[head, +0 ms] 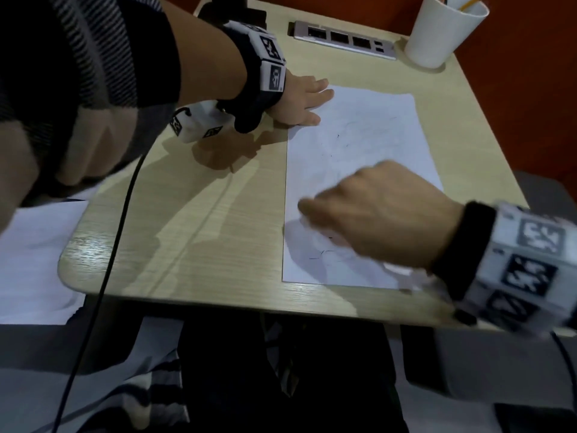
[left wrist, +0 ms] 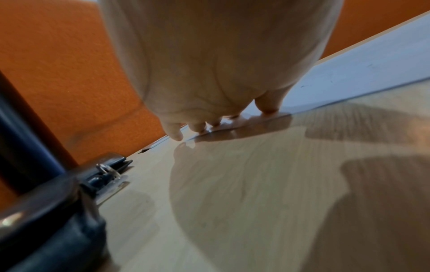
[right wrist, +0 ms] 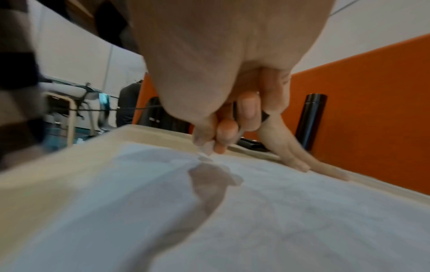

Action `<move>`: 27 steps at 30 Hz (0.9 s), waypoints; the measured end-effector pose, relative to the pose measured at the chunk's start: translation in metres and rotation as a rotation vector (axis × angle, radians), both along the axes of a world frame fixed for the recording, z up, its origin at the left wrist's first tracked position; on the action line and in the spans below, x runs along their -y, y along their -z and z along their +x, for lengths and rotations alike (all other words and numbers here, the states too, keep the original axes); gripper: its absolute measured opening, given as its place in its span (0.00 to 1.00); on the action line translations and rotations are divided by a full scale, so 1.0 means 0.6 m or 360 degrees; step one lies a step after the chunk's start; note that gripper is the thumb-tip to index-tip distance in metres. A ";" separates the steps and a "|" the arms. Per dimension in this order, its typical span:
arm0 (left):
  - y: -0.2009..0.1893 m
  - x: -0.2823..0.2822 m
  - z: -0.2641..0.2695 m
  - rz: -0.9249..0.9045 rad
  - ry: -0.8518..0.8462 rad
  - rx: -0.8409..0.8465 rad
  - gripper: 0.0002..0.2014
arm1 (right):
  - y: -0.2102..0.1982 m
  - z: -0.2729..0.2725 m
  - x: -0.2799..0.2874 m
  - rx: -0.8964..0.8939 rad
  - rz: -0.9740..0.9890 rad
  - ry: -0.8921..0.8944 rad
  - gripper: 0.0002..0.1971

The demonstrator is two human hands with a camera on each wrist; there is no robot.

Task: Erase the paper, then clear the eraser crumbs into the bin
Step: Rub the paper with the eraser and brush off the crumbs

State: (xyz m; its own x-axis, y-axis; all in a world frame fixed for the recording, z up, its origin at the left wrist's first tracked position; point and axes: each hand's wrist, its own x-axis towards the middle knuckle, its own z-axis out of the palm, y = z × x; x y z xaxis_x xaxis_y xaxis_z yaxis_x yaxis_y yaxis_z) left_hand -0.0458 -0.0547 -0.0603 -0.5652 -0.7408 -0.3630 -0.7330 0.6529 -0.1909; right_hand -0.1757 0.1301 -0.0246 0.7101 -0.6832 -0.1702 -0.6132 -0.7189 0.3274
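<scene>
A white sheet of paper (head: pixel 374 135) with faint pencil lines lies on the right half of the wooden desk (head: pixel 203 229). My left hand (head: pixel 312 101) lies flat, and its straight fingers press the sheet's far left corner. In the left wrist view the left hand (left wrist: pixel 209 121) has its fingertips on the paper's (left wrist: pixel 360 73) edge. My right hand (head: pixel 312 214), blurred by motion, hovers low over the sheet's near left part. In the right wrist view its fingers (right wrist: pixel 249 114) curl round an eraser (right wrist: pixel 207 148), whose pale tip touches the paper (right wrist: pixel 279 211).
A white cup (head: pixel 443 29) with a pencil stands at the far right corner, beside a socket strip (head: pixel 343 39) set into the desk. A black cable (head: pixel 109 260) crosses the desk's left side. Another white sheet (head: pixel 34 260) lies off to the left. A black bottle (right wrist: pixel 311 119) stands against the orange wall.
</scene>
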 end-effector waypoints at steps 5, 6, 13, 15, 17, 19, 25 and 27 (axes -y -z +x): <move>0.006 0.000 -0.002 -0.0012 -0.0023 -0.0004 0.32 | 0.024 0.005 0.054 -0.0119 -0.0174 0.0112 0.12; 0.007 0.000 -0.001 -0.0019 -0.0014 0.0002 0.32 | 0.028 0.005 0.049 -0.0094 -0.0134 0.0083 0.12; 0.007 0.005 0.005 0.0002 0.0000 -0.0026 0.32 | 0.028 -0.018 -0.056 -0.0037 0.0300 -0.0129 0.12; 0.000 0.007 0.005 0.0017 -0.0013 -0.0026 0.32 | 0.009 -0.019 -0.030 -0.0116 0.0320 -0.0095 0.14; -0.004 0.007 0.004 0.0040 -0.0024 -0.0018 0.31 | -0.009 -0.016 0.042 -0.0149 0.0052 0.0005 0.09; -0.006 0.001 0.001 0.0012 0.0010 -0.0031 0.30 | -0.013 -0.011 0.127 -0.0151 -0.0254 0.0075 0.09; -0.017 0.003 0.001 -0.0006 0.0018 -0.0147 0.25 | 0.008 0.003 0.238 -0.0315 -0.0151 0.0258 0.09; -0.005 0.006 0.005 -0.0020 0.0032 -0.0095 0.27 | 0.012 -0.002 0.216 -0.0252 -0.0102 0.0207 0.07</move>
State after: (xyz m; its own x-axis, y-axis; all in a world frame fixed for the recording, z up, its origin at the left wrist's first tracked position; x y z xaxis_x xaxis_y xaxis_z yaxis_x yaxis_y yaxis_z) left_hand -0.0431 -0.0583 -0.0572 -0.6003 -0.7334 -0.3189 -0.7301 0.6653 -0.1557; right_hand -0.1770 0.0004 -0.0317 0.5829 -0.7805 -0.2259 -0.6368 -0.6115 0.4696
